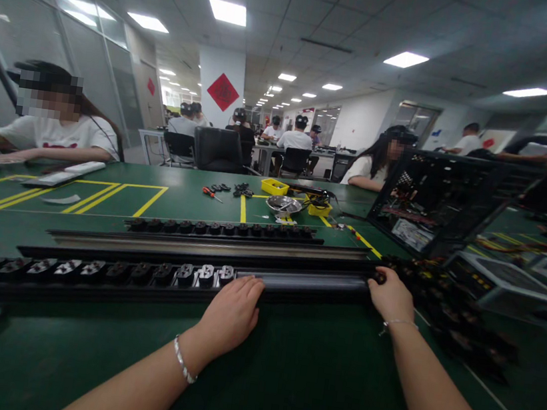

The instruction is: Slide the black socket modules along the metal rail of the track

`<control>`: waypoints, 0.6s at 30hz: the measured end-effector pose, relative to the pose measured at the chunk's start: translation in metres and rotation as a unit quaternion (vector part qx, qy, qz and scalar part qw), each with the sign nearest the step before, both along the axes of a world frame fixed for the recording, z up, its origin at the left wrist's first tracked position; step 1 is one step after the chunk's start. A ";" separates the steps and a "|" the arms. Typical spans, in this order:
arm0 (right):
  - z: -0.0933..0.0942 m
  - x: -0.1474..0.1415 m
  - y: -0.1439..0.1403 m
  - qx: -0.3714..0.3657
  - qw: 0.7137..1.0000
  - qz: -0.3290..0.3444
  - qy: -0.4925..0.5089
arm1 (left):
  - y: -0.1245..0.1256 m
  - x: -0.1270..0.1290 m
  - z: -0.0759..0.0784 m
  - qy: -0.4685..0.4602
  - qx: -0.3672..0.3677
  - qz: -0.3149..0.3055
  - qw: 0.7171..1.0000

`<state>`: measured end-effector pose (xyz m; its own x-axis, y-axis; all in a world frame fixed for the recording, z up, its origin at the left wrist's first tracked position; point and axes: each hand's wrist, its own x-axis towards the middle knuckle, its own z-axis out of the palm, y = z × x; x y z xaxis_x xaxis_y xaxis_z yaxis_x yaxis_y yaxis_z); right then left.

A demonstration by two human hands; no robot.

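Note:
A long black rail (308,283) lies across the green table. Its left stretch carries a row of black plug-like modules with metal pins (116,270), while the right stretch shows a bare channel. My left hand (234,311) rests over the rail just past the last module, fingers curled over it and gripping it. At the rail's right end, the thumb and fingers of my right hand (395,298) pinch a small black piece (379,279), mostly hidden by the fingers. Behind lie another long rail (187,245) and a further row of modules (230,229).
A heap of black parts (451,309) lies to the right, beside a metal power supply box (514,287) and an open computer case (435,199). Further back are a metal bowl (283,204), a yellow bin (274,186) and a screwdriver (212,193). Co-workers sit around.

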<state>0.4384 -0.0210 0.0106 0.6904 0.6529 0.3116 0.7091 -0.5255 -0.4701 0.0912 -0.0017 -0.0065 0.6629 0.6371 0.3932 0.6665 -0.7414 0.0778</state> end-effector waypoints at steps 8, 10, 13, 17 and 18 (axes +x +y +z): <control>0.000 0.003 -0.002 0.003 1.000 -0.010 0.004 | -0.001 0.000 0.002 0.005 -0.004 0.001 1.000; 0.000 0.004 -0.002 0.005 1.000 -0.015 0.003 | -0.001 0.000 0.002 0.006 -0.005 0.000 1.000; -0.001 0.006 -0.001 0.008 1.000 -0.019 0.004 | -0.002 0.000 0.002 0.005 -0.009 0.001 1.000; -0.002 0.008 -0.001 0.004 1.000 -0.021 0.008 | -0.002 0.000 0.002 0.002 -0.012 0.000 1.000; -0.002 0.009 -0.001 0.005 1.000 -0.022 0.008 | -0.002 0.000 0.002 0.001 -0.012 0.000 1.000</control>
<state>0.4475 -0.0223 0.0084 0.7232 0.6182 0.3078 0.6780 -0.5509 -0.4866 0.0907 -0.0035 -0.0045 0.6642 0.6459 0.3764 0.6662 -0.7398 0.0938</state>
